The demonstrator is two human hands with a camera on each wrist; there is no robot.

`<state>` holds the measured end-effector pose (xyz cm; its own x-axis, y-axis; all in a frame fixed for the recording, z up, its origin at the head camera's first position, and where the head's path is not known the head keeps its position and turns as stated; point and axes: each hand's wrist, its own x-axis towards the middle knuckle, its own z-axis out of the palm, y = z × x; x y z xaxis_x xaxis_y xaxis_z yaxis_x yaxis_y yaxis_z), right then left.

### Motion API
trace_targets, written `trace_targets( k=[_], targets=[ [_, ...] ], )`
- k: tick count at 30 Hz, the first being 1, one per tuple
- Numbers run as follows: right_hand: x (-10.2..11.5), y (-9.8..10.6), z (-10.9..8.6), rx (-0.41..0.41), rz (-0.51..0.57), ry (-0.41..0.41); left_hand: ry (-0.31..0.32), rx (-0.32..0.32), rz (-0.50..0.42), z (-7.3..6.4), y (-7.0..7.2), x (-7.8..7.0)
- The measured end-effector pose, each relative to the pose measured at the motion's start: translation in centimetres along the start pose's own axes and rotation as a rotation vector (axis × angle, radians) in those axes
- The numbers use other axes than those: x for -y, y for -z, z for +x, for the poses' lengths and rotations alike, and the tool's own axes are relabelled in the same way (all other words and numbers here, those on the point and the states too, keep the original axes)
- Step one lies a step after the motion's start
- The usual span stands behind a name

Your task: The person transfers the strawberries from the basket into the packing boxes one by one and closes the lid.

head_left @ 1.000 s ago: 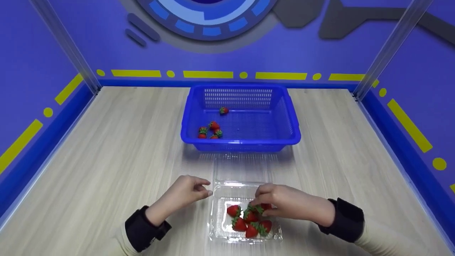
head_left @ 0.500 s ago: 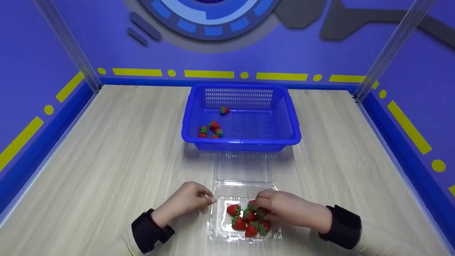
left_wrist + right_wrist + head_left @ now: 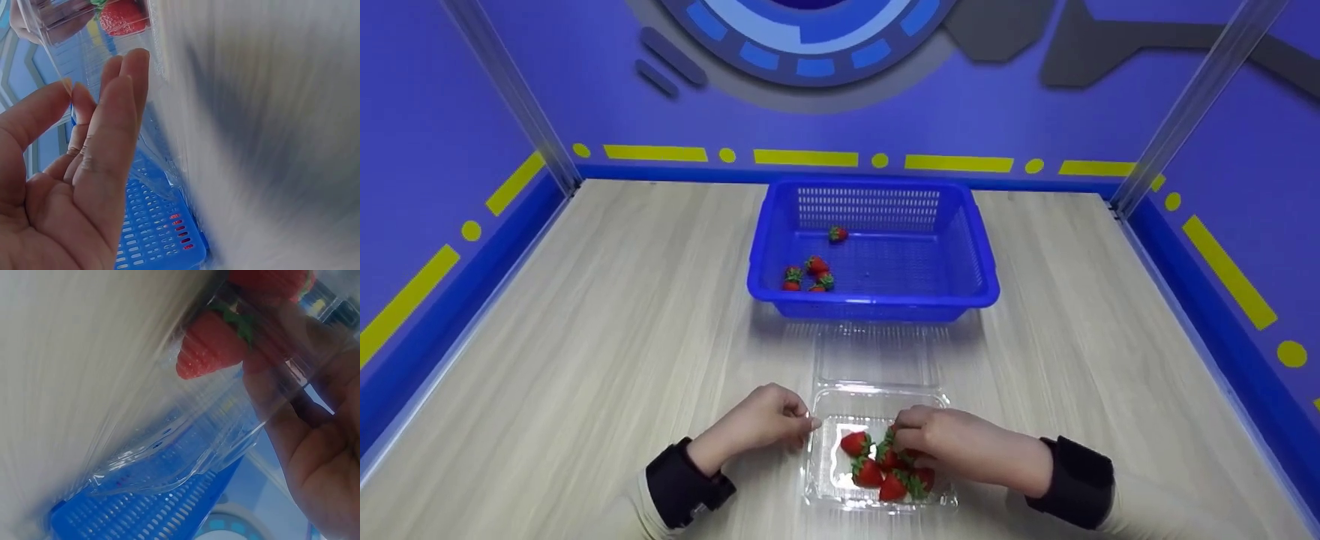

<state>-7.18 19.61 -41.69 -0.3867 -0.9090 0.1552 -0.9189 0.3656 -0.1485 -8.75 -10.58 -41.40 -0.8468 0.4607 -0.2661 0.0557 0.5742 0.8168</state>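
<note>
In the head view a clear plastic clamshell box point(image 3: 829, 491) stands at the front of the table, its lid point(image 3: 877, 360) folded back toward the basket. Several red strawberries point(image 3: 867, 472) with green leaves lie inside. My left hand point(image 3: 761, 420) pinches the box's left rim between thumb and finger; the left wrist view shows the thumb point(image 3: 42, 109) at that edge. My right hand point(image 3: 960, 442) reaches over the right side, its curled fingers holding a strawberry among the others, mostly hidden beneath them. Through the clear wall, the right wrist view shows a strawberry point(image 3: 208, 346) close to the fingers.
A blue perforated basket point(image 3: 874, 299) stands behind the box, with several strawberries point(image 3: 816, 265) toward its left side. The box's lid reaches the basket's front. Blue panels point(image 3: 840, 127) with yellow marks enclose the wooden table point(image 3: 660, 300) at the back and sides.
My left hand has moved slightly toward me and right, onto the box's rim. My right hand has lowered slightly over the strawberries at the right. The basket's strawberries stay put.
</note>
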Motion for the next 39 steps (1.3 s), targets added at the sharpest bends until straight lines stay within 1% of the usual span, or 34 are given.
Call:
trace_targets(
  k=[5,11,15,20,23,28,31,34,39],
  targets=[
    [0.0,-0.3,0.3,-0.034,-0.058,0.060,0.000,-0.001,0.003,0.0,-0.2,0.1],
    [0.2,-0.5,0.9,-0.020,-0.099,0.073,0.043,-0.006,-0.029,0.0,-0.2,-0.1],
    [0.3,-1.0,0.9,-0.026,-0.121,0.077,0.044,-0.005,-0.031,0.1,-0.2,-0.1],
    [0.4,-1.4,0.7,-0.005,-0.080,0.039,0.029,-0.008,-0.022,0.0,-0.3,-0.1],
    [0.4,-1.4,0.8,0.012,-0.072,0.028,0.015,-0.021,-0.004,-0.1,-0.3,-0.1],
    [0.4,-1.3,0.9,0.056,-0.100,0.036,-0.018,-0.038,0.023,-0.3,-0.2,-0.3],
    [0.3,-1.2,1.0,0.074,-0.110,0.036,-0.022,-0.046,0.037,-0.3,-0.1,-0.3],
    [0.3,-1.3,0.9,0.071,-0.111,0.037,-0.024,-0.058,0.074,-0.4,-0.2,-0.2],
    [0.2,-1.3,0.9,0.015,-0.128,0.073,-0.070,-0.066,0.135,-0.6,0.0,-0.4]
  ],
)
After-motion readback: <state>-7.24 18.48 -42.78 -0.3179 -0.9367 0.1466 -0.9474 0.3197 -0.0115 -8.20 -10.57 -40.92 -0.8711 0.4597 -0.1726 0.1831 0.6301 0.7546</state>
